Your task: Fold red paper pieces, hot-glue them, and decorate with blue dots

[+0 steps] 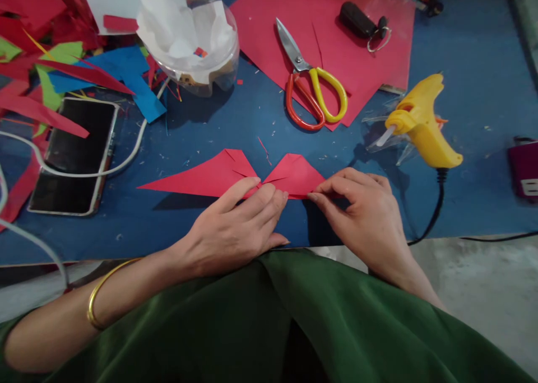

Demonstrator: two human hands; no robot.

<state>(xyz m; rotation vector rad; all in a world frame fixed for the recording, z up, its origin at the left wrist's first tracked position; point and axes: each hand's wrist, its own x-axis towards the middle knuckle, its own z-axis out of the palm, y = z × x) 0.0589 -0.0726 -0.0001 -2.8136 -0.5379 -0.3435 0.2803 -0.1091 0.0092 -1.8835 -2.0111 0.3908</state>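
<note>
A red folded paper piece (pixel 210 173) lies near the front edge of the blue table, with two peaked lobes and a long point to the left. My left hand (pixel 239 223) rests over its middle, fingers stretched out and pressing on the paper. At the right end, my right hand (pixel 357 206) pinches the paper's lower corner between thumb and forefinger. Beyond the paper lie scissors (pixel 310 78) with one red and one yellow handle, blades slightly apart. To the right sits a yellow hot glue gun (pixel 426 125), its nozzle toward the left.
Red paper sheets (pixel 269 30) lie at the back, bearing a black key fob (pixel 357 20). A clear plastic bowl (pixel 227 58) holds white paper. Coloured scraps (pixel 105 72), a phone (pixel 73 159) and a white cable (pixel 126 167) occupy the left. A purple object (pixel 525 167) is far right.
</note>
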